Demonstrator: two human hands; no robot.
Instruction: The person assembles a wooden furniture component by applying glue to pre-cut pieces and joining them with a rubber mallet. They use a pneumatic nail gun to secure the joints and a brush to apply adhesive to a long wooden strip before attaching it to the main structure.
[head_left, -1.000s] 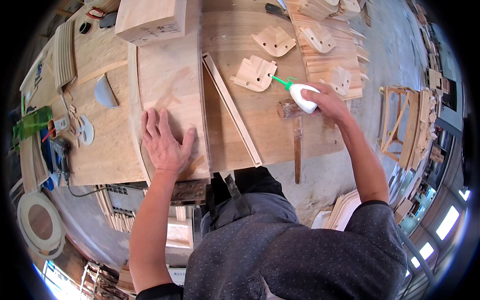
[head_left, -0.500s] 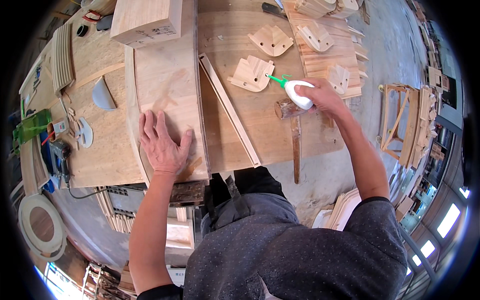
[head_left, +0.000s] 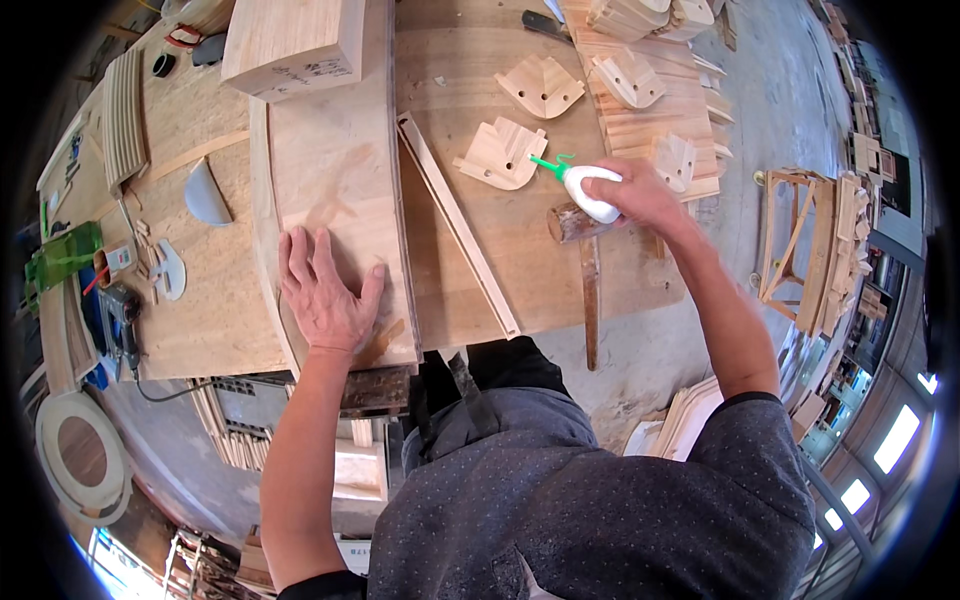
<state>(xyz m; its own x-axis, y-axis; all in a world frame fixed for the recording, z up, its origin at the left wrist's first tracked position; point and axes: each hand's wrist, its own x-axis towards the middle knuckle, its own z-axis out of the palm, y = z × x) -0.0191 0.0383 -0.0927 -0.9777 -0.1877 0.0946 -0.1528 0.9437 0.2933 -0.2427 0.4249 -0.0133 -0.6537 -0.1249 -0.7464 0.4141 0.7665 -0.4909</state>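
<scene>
White plastic makes up the squeeze bottle (head_left: pixel 592 195), which the person's right hand (head_left: pixel 645 195) grips with the fingers wrapped around its body. The bottle is tilted over the table, its green nozzle (head_left: pixel 548 165) pointing left, the tip at the right side of the nearer wooden bracket (head_left: pixel 500 152), by a drilled hole; whether it enters the hole cannot be told. The left hand (head_left: pixel 325 300) lies palm down on a raised wide board (head_left: pixel 330 180), fingers straight and slightly spread, thumb apart, gripping nothing.

Writing shows in a few places: dark handwritten marks on the near face of a large wooden block (head_left: pixel 285 45) on the raised board, small print on a white container (head_left: pixel 120 257) at far left, and dark print on a white box (head_left: pixel 353 552) low in the view.

The raised board's right edge runs front to back, with a narrow slotted strip (head_left: pixel 460 225) slanting beside it almost to the front edge of the table (head_left: pixel 450 290). Between that strip and the wooden mallet (head_left: pixel 573 224) is a stretch of open tabletop. The mallet's handle juts past the front edge. Just behind the nearer bracket lies a second bracket (head_left: pixel 541 85); right of both, a striped panel (head_left: pixel 620 140) carries more.
</scene>
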